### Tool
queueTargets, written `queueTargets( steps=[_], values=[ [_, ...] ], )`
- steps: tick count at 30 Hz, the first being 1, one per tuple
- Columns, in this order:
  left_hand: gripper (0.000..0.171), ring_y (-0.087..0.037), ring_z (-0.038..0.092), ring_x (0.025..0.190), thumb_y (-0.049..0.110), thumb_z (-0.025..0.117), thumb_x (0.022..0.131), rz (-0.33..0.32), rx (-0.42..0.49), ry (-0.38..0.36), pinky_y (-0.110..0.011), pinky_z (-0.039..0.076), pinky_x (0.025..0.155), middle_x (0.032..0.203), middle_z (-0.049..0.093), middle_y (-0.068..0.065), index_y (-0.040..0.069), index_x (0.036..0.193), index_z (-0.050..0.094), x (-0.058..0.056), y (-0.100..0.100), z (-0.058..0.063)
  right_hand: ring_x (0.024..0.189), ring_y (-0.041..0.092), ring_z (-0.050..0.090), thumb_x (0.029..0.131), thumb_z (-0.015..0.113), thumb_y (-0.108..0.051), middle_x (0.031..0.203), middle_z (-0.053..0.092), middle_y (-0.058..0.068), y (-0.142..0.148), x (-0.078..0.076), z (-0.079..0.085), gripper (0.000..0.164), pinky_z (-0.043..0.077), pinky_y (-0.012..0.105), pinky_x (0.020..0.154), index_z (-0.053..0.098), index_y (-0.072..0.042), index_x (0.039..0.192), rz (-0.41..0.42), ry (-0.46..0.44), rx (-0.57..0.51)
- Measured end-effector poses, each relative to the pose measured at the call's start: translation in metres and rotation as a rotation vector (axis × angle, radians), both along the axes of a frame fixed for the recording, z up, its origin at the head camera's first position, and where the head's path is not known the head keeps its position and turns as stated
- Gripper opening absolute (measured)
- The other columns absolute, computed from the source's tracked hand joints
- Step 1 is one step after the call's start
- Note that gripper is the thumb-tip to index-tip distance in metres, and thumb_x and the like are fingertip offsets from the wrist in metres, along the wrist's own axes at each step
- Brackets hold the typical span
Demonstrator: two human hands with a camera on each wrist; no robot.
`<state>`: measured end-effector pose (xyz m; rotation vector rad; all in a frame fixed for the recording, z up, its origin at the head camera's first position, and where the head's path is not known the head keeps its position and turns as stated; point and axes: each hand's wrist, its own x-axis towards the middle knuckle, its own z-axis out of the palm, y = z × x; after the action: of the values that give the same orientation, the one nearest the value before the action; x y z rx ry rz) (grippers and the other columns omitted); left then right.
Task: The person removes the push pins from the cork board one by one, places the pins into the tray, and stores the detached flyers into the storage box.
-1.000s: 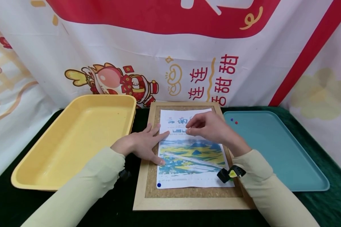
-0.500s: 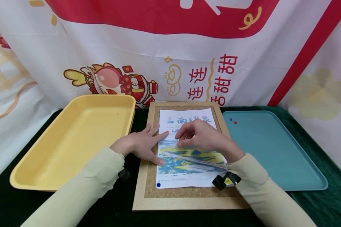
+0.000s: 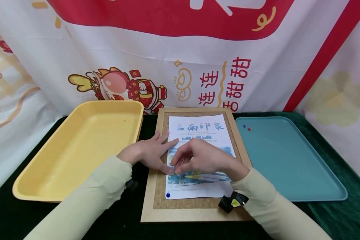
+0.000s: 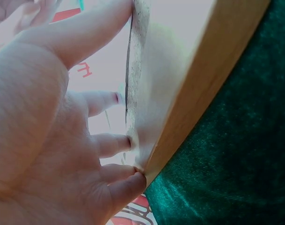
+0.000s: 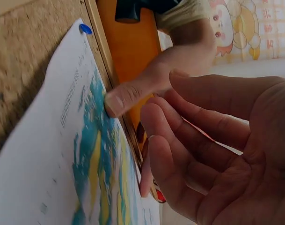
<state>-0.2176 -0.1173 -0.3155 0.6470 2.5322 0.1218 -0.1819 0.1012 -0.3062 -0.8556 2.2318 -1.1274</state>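
cork board (image 3: 198,203): grainy and speckled, held in a wooden frame (image 3: 198,215) of smooth pale strips with square corners.
paper (image 3: 195,181): thin rectangular sheet on the cork, printed in blue and yellow; its near edge ripples over a strip of shadow.
blue pin (image 3: 168,195): small, round and glossy, at the paper's near left corner.
left hand (image 3: 151,153): mine, fingers straight and fanned; my thumb and index tips rest on the paper by its left edge, my little finger at the frame's left side.
right hand (image 3: 202,156): mine, over the paper's left half just beside my left thumb; fingers loosely bent, thumb tip apart from the fingertips. i cannot tell whether they touch the sheet.
teal tray (image 3: 294,160): flat, rounded corners, right of the board; a purple-blue dot (image 3: 244,126) and a red dot (image 3: 249,129) sit near its far left corner.
yellow tray (image 3: 87,150): deeper, with a smooth raised rim, left of the board.
cloth (image 3: 330,216): dark green, velvety, under everything.
sleeves (image 3: 90,190): pale, softly creased on my arms.
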Motion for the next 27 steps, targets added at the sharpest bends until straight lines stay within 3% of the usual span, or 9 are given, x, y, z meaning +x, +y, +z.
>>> queueTargets(
  steps=[4, 11, 27],
  values=[
    [0.108, -0.045, -0.006, 0.166, 0.066, 0.076, 0.088, -0.011, -0.009, 0.013, -0.068, 0.021, 0.128, 0.181, -0.004, -0.011, 0.033, 0.172, 0.017, -0.001, -0.001, -0.001, 0.085, 0.011, 0.075, 0.094, 0.080, -0.008, 0.096, 0.082, -0.003, -0.006, 0.004, -0.004, 0.014, 0.059, 0.025, 0.082, 0.083, -0.009, 0.108, 0.029, -0.024, -0.008],
    [0.108, -0.045, -0.006, 0.166, 0.068, 0.074, 0.088, -0.021, -0.015, 0.021, -0.067, 0.021, 0.129, 0.181, -0.004, -0.012, 0.033, 0.172, 0.016, -0.003, 0.000, -0.002, 0.085, 0.006, 0.076, 0.091, 0.083, -0.007, 0.093, 0.083, -0.005, -0.012, 0.012, -0.009, 0.015, 0.058, 0.022, 0.082, 0.085, -0.010, 0.106, 0.009, -0.053, 0.042],
    [0.108, -0.045, -0.006, 0.166, 0.065, 0.075, 0.090, -0.026, -0.010, 0.019, -0.066, 0.022, 0.129, 0.181, -0.004, -0.013, 0.031, 0.172, 0.016, -0.002, 0.000, -0.004, 0.082, 0.002, 0.075, 0.086, 0.087, -0.005, 0.088, 0.083, -0.006, -0.022, 0.021, -0.018, 0.014, 0.058, 0.023, 0.077, 0.088, -0.016, 0.095, 0.011, -0.025, 0.133]
  ],
)
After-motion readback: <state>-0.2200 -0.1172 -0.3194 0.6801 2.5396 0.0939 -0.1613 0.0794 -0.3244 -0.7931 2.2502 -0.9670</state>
